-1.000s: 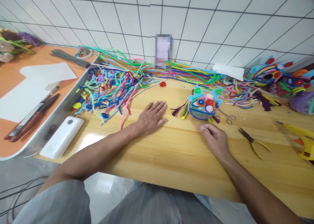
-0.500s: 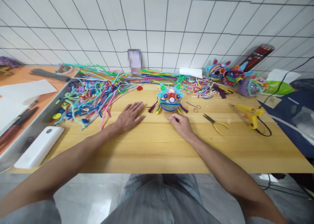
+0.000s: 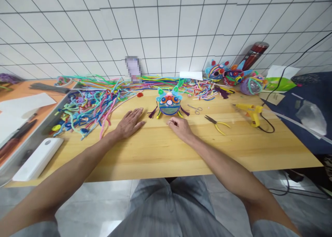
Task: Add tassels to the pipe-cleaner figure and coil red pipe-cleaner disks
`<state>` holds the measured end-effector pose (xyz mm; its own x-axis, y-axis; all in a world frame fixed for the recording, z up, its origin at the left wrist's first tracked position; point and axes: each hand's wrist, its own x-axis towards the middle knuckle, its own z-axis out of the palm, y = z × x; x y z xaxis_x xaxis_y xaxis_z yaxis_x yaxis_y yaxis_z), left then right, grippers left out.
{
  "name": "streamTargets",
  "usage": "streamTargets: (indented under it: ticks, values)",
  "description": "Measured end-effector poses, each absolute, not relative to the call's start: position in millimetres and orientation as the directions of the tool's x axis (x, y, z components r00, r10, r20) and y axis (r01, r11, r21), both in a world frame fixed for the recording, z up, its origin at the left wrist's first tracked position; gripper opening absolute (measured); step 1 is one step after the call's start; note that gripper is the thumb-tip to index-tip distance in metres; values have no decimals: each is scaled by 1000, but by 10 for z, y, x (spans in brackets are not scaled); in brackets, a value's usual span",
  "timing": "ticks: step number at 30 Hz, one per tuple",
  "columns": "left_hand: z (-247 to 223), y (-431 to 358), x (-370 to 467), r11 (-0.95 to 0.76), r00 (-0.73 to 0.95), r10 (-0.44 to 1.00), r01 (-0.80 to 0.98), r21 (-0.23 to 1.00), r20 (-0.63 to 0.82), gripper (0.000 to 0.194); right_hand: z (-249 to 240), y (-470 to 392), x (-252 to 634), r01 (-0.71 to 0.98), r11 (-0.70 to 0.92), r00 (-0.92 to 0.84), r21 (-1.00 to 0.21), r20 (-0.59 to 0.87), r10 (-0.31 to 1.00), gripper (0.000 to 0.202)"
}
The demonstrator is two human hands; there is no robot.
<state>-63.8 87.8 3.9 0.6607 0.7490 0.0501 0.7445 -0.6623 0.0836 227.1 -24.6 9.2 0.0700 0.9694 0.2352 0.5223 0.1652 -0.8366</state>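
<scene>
My left hand (image 3: 129, 123) lies flat on the wooden tabletop with its fingers stretched out, holding nothing. My right hand (image 3: 179, 127) rests on the wood with its fingers curled closed, and nothing shows in them. Just beyond its knuckles stands a colourful animal-head craft (image 3: 169, 107). It has a clear rounded front, blue fuzzy trim, green-tipped ears, button-like eyes and dark purple tassels on both sides. Small scissors (image 3: 195, 109) lie to the right of this craft. Yellow-handled pliers (image 3: 217, 124) are farther right, apart from my right hand.
Many pipe cleaners (image 3: 95, 105) are heaped at left and along the wall. A white power bank-like block (image 3: 38, 159) lies front left. A yellow glue gun (image 3: 250, 114) with a cord is at right. Similar crafts (image 3: 233, 76) and a red flask (image 3: 255, 55) stand back right. A phone (image 3: 133, 69) leans on the wall.
The camera view has turned slightly, so most of the table's contents appear farther left. Both hands keep their poses, and the craft stays where it was on the table.
</scene>
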Motion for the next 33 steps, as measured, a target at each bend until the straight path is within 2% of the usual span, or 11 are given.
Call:
streamTargets:
  ticks: [7, 14, 19, 28, 33]
  values:
    - [13, 866, -651, -684, 678, 730, 726, 75, 85, 70, 107, -256, 2270, 527, 158, 73, -835, 230, 970, 20]
    - [-8, 852, -661, -687, 673, 727, 716, 126, 138, 72, 118, -268, 2263, 531, 131, 86, -837, 208, 974, 22]
    - [-49, 882, -674, -693, 682, 721, 709, 130, 121, 68, 138, -284, 2262, 535, 98, 99, -839, 177, 979, 26]
    - [-50, 885, -666, -701, 685, 713, 693, 170, 148, 73, 165, -306, 2255, 522, 50, 126, -852, 135, 983, 27]
    - [-24, 867, -651, -687, 676, 726, 711, 147, 123, 71, 156, -313, 2246, 533, 49, 127, -844, 137, 982, 27]
